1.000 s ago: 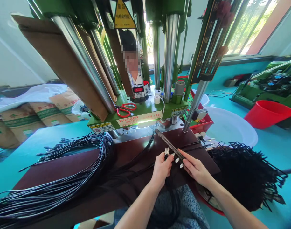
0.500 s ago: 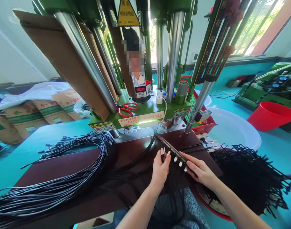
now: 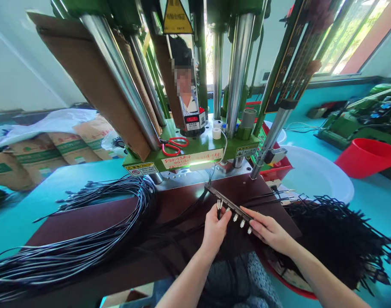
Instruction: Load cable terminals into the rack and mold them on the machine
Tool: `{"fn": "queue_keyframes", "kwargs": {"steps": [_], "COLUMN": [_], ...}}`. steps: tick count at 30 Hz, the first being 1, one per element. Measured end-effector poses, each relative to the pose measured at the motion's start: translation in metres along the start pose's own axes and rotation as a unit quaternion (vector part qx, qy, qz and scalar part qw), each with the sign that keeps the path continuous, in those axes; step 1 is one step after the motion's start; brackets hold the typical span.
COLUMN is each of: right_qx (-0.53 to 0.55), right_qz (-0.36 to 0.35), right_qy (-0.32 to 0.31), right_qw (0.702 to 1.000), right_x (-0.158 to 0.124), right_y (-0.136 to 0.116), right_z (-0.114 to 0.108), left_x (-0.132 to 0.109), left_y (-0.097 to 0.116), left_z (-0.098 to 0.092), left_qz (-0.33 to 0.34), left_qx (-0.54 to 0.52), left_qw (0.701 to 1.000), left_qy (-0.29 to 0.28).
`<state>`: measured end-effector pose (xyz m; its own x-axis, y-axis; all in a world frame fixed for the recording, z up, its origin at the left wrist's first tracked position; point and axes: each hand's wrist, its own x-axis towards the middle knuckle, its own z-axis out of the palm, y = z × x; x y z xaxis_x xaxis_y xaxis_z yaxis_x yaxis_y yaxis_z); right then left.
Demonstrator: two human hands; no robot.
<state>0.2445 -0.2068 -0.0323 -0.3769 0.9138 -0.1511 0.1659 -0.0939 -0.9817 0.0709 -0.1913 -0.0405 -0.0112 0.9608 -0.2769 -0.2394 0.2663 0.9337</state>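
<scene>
Lower centre of the frame, my left hand (image 3: pixel 214 229) pinches a cable plug (image 3: pixel 219 204) against the black holder bar (image 3: pixel 229 205). My right hand (image 3: pixel 268 230) grips the bar's near end. I'd hold the bar steady and seat the plug square. The green press (image 3: pixel 195 150) stands beyond.

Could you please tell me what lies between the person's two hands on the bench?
In the head view, a dark bar with metal plug tips lies between the left hand, pinching a plug, and the right hand.
</scene>
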Motion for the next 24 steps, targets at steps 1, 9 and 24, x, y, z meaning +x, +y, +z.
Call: {"fn": "queue_keyframes", "kwargs": {"steps": [1,9,24], "right_qx": [0.023,0.095,0.07], "right_qz": [0.005,0.042,0.06], "right_qy": [0.003,0.014,-0.023], "right_qw": [1.0,0.995,0.995], "right_x": [0.0,-0.002,0.001], "right_y": [0.001,0.005,0.003], "right_z": [0.0,-0.006,-0.011], "left_x": [-0.001,0.001,0.006], "left_y": [0.001,0.001,0.001], "left_z": [0.0,-0.009,-0.015], "left_qz": [0.017,0.07,0.081], "left_qx": [0.006,0.027,0.131], "left_qw": [1.0,0.996,0.988], "left_qy": [-0.011,0.041,-0.028]}}
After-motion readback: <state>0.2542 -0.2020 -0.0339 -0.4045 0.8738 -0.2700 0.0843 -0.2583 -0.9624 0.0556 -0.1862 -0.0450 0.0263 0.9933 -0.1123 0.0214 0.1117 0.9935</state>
